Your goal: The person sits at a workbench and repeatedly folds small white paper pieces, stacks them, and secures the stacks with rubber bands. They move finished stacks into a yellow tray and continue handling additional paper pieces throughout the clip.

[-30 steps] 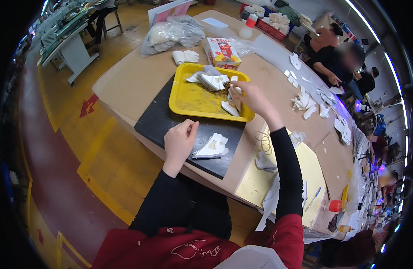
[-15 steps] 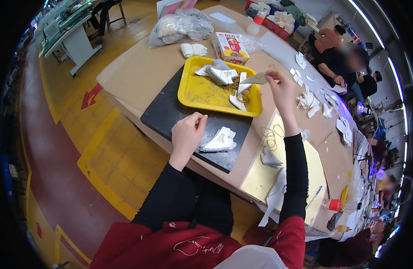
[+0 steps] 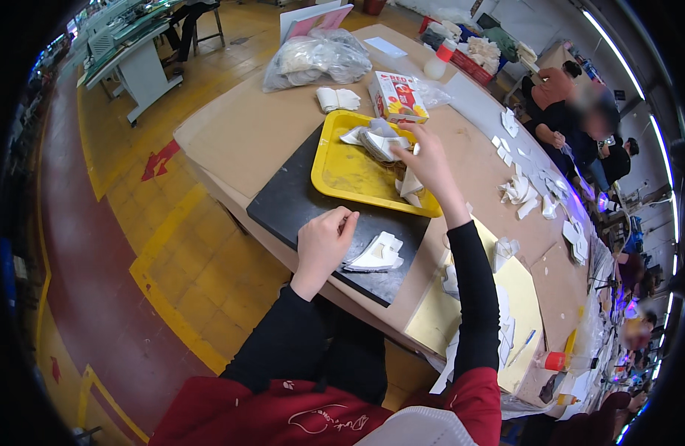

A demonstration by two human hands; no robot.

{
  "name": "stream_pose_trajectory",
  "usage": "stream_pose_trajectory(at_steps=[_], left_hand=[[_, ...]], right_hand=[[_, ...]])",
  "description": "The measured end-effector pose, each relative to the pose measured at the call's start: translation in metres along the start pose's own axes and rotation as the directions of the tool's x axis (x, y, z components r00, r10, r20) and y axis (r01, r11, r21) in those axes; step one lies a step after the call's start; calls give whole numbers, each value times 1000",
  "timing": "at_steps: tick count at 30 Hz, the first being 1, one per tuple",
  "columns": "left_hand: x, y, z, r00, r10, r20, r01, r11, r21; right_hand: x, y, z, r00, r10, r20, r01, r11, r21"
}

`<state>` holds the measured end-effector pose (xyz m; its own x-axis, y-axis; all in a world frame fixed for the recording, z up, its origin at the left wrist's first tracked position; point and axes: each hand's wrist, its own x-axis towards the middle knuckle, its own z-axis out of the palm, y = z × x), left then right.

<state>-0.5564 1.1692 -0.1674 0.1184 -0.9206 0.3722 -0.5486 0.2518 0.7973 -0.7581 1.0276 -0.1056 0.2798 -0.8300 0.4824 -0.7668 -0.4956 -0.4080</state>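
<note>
Both hands are at work over the table: the left hand [image 3: 326,249] sits at the near edge of the black board [image 3: 283,202], fingers curled closed with the thumb alongside, nothing showing in it, though I can't tell what the palm might hide. Up at the right end of the yellow tray [image 3: 350,172], the right hand [image 3: 402,141] reaches in, thumb and forefinger parted, no piece visible between them; whether a fingertip touches one, I can't tell.

And where are the white pieces? One neat stack [image 3: 379,254] lies on the board, just beside the left hand. More wait in the tray: a thick bundle [image 3: 376,143] towards the far side, loose pieces [image 3: 411,186] under the right hand.

Progress, as I read it: part-way. That stack looks squared up already; the bundle and loose pieces in the tray look like what's left.

Now the count! Two hands, one tray, one board, one stack on it, one bundle in the tray; the loose pieces are partly covered, at least two. Beyond, one red-and-white box [image 3: 399,98], one clear plastic bag [image 3: 318,61], one folded white bundle [image 3: 338,99]. Off right, one pen [image 3: 522,348].
</note>
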Motion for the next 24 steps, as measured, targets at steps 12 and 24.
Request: stream_pose_trajectory(at_steps=[12, 24], left_hand=[[-1, -2, -1, 1000, 16, -20, -17, 998, -64], [0, -3, -3, 999, 29, -16, -30, 998, -49]], right_hand=[[10, 7, -13, 980, 188, 59, -197, 941, 276], [11, -25, -5, 977, -112, 179, 105, 993, 51]])
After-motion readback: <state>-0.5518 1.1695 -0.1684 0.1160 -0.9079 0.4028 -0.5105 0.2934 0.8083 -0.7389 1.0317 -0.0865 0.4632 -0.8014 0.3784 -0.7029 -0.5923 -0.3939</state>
